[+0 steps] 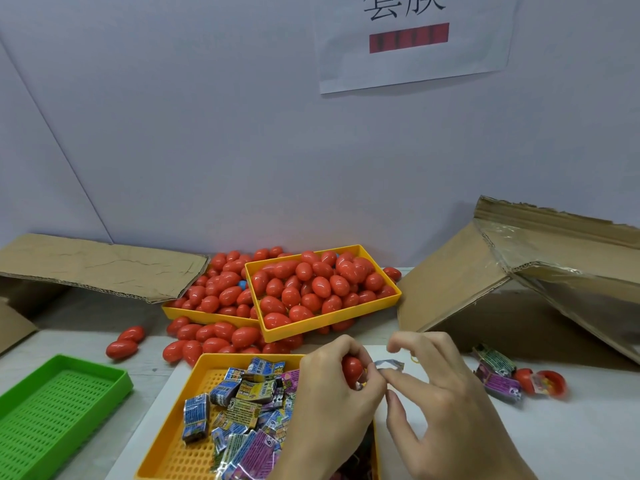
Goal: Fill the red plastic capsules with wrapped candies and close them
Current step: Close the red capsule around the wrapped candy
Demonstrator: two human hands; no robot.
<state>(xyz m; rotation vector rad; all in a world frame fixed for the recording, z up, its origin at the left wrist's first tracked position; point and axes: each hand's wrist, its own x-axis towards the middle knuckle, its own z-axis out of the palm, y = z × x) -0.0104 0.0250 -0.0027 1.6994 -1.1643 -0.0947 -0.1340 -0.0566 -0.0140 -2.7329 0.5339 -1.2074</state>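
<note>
The left hand point(332, 386) grips a red capsule point(352, 370) above the candy tray point(207, 367); the right hand point(436, 393) pinches a wrapped candy point(389, 365) at its mouth. Filling is underway, judging by the closed capsules heaped in the far trays point(394, 295); many candies point(242, 410) remain. Some wrappers show a "6"; the wall sheet point(412, 46) bears Chinese characters.

Your counter point(519, 441) is pale and carries a green perforated tray point(52, 410) at the left and a yellow tray point(194, 427) of wrapped candies near you. Two more yellow trays point(325, 320) heaped with red capsules sit at the back, one overlapping the other. Loose capsules point(207, 337) lie between. Torn cardboard point(519, 278) rests at both sides.
</note>
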